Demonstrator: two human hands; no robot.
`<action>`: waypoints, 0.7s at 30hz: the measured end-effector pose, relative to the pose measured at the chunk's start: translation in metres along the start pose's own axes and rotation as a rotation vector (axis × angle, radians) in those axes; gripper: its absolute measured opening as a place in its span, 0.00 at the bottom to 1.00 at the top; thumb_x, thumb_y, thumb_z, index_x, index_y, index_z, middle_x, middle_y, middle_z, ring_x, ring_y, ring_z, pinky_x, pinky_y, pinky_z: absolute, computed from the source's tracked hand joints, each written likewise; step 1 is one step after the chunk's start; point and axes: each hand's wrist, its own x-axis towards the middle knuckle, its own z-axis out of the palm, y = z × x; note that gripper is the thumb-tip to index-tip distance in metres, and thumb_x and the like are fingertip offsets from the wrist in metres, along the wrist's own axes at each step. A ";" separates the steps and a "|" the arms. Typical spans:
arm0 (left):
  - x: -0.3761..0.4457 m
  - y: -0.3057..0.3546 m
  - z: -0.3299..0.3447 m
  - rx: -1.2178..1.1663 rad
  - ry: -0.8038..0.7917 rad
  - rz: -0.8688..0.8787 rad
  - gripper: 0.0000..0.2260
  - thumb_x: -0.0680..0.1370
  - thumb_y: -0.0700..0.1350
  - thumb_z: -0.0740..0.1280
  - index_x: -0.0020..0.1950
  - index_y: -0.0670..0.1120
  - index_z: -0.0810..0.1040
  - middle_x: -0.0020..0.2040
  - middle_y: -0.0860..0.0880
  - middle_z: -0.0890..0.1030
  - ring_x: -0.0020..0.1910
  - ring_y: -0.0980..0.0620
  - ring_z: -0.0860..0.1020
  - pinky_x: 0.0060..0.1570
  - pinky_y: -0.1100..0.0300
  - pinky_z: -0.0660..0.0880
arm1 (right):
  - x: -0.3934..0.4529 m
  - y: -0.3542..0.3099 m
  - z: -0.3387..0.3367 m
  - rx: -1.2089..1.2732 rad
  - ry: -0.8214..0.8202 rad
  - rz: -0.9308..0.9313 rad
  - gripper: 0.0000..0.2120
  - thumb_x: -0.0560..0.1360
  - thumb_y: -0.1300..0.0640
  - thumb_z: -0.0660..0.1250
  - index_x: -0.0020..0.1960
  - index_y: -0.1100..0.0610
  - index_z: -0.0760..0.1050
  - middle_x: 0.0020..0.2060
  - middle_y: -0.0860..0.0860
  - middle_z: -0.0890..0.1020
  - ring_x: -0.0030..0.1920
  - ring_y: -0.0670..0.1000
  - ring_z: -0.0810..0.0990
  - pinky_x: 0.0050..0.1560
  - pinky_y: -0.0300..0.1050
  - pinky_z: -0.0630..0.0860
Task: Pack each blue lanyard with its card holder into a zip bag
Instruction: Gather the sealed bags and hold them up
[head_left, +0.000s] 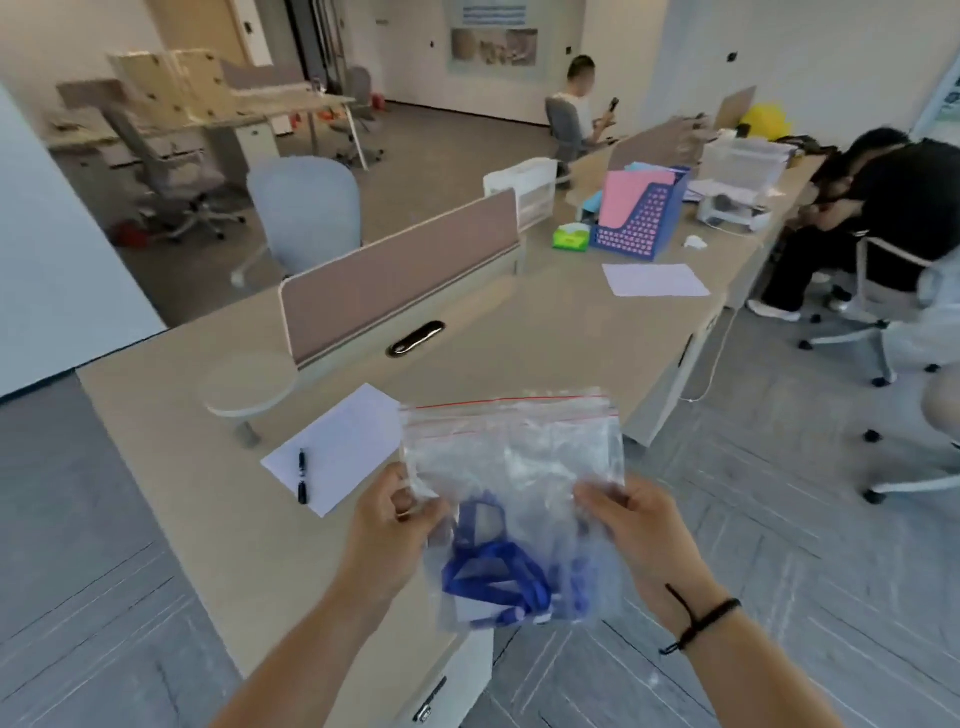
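thin, slippery plastic zip bag (511, 457), lanyard (498, 571) sagging inside; left hand (395, 514) and right hand (634, 525) pinch its side edges, best gripped there.

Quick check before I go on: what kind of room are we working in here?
Most likely an open-plan office. Long desks are split by low divider panels, swivel chairs stand around, and a blue file holder with paper sits further along. Both hands hold the zip bag over the desk edge.
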 end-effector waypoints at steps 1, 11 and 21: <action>0.000 0.001 0.004 -0.008 0.034 -0.014 0.16 0.77 0.35 0.70 0.38 0.48 0.65 0.26 0.51 0.76 0.27 0.54 0.73 0.33 0.64 0.70 | 0.011 -0.002 -0.001 0.001 -0.041 0.016 0.12 0.75 0.60 0.72 0.42 0.70 0.79 0.35 0.65 0.83 0.35 0.54 0.79 0.42 0.49 0.74; 0.053 -0.040 0.008 -0.095 0.346 -0.158 0.08 0.77 0.35 0.70 0.44 0.46 0.74 0.36 0.44 0.84 0.31 0.49 0.80 0.33 0.55 0.75 | 0.137 0.013 0.046 -0.100 -0.396 0.117 0.11 0.73 0.60 0.74 0.49 0.68 0.80 0.43 0.59 0.85 0.45 0.54 0.86 0.47 0.44 0.82; 0.138 -0.099 0.005 -0.258 0.497 -0.352 0.08 0.76 0.32 0.70 0.51 0.43 0.78 0.38 0.45 0.84 0.33 0.51 0.81 0.32 0.58 0.75 | 0.247 0.047 0.115 -0.329 -0.552 0.232 0.03 0.73 0.59 0.74 0.43 0.59 0.85 0.41 0.56 0.87 0.46 0.54 0.86 0.51 0.52 0.81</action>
